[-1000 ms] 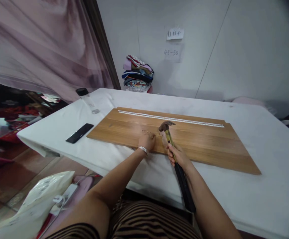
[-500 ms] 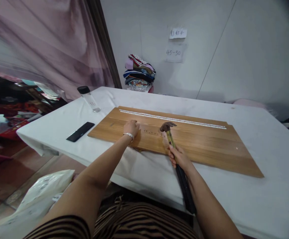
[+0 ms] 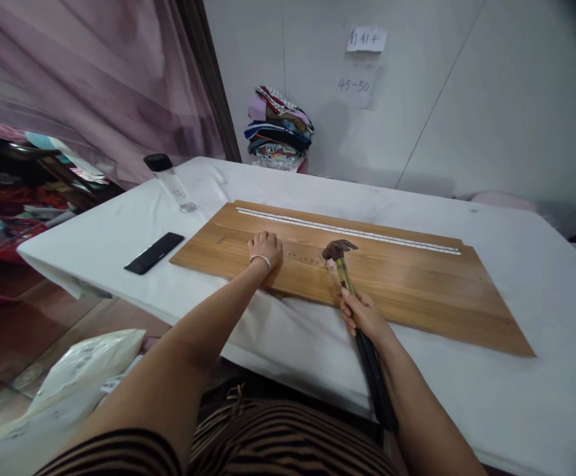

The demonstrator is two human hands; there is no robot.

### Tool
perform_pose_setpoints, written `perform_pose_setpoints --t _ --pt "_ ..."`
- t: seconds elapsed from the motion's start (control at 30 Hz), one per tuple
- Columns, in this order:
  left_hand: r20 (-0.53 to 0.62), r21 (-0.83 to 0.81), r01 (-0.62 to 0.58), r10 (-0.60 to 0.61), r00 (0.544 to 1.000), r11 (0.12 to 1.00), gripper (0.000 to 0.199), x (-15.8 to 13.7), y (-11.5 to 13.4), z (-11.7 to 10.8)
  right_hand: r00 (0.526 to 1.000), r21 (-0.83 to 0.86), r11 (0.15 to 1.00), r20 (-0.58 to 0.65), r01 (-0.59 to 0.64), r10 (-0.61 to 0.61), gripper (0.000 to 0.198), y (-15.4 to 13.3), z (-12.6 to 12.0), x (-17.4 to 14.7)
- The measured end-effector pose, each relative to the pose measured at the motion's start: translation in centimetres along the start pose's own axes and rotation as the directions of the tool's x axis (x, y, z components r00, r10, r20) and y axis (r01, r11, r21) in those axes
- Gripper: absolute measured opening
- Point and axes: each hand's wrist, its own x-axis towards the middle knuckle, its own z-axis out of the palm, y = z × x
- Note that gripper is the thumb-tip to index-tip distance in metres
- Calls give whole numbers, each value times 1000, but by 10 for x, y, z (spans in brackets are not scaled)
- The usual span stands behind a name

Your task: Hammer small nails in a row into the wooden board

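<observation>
My right hand (image 3: 363, 317) is closed round the handle of a claw hammer (image 3: 346, 276). The rusty hammer head is at the right end of a short row of small nails (image 3: 304, 259) in a brown wooden board (image 3: 417, 291); whether it touches a nail I cannot tell. Palm down, my left hand (image 3: 266, 248) lies on the board to the left of that row, with a bracelet at its wrist and its fingers laid out on the wood. A white measuring tape (image 3: 347, 231) runs along the board's far side in two strips.
The board lies on a table with a white cloth (image 3: 510, 264). Left of it are a black phone (image 3: 154, 252) and a clear bottle with a black lid (image 3: 174, 188). Folded clothes (image 3: 279, 132) are piled against the wall, and a white plastic bag (image 3: 70, 390) is at lower left.
The camera view has shifted slightly. My left hand has settled flatter on the board, and the hammer head stays by the right end of the nail row.
</observation>
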Motion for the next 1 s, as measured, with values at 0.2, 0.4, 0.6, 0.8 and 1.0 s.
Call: perform_pose_setpoints --t 0.2,0.4,0.6,0.8,1.0 --pt "-3 -10 -2 2 1000 1000 43 -1 1 0 1000 -9 1000 -6 -6 6 59 0 0 0" --pt "-2 -21 -1 1 1000 1000 44 -1 3 0 1000 7 1000 -8 -5 5 59 1 -2 0" --pt "-5 -26 -5 5 1000 1000 45 0 2 2 1000 7 1000 -6 -4 4 57 1 -2 0" --pt "-11 -24 -12 12 1000 1000 45 1 2 6 1000 10 1000 -7 -14 14 58 1 -2 -1" --pt "-12 -31 -16 15 1000 999 46 0 2 4 1000 2 1000 -14 -10 10 58 2 -3 -1"
